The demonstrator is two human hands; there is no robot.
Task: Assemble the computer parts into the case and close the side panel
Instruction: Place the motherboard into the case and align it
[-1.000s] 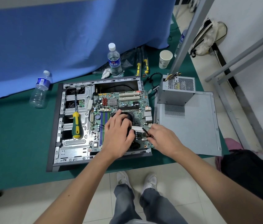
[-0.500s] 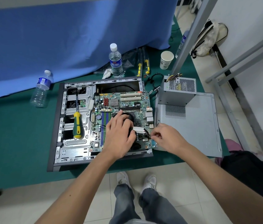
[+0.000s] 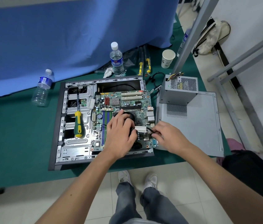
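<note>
The open computer case [image 3: 58,126] lies flat on the green table, with the motherboard [image 3: 127,101] inside it. My left hand [image 3: 119,136] grips the black round CPU fan [image 3: 131,116] on the board, fingers curled over its top. My right hand [image 3: 166,135] pinches a thin black cable [image 3: 149,130] that carries a white label [image 3: 141,129] and runs from the fan. The grey side panel [image 3: 200,126] lies to the right of the case, and the grey power supply [image 3: 180,89] stands on its far end.
A yellow and green screwdriver [image 3: 78,124] lies on the drive bay inside the case. Two water bottles [image 3: 117,60] [image 3: 42,88], a paper cup [image 3: 167,58] and more yellow-handled tools [image 3: 143,65] sit behind the case. A black bag [image 3: 253,173] is at right.
My right hand has shifted slightly right and back along the cable, then settled near the board's right edge. My left hand has stayed on the fan.
</note>
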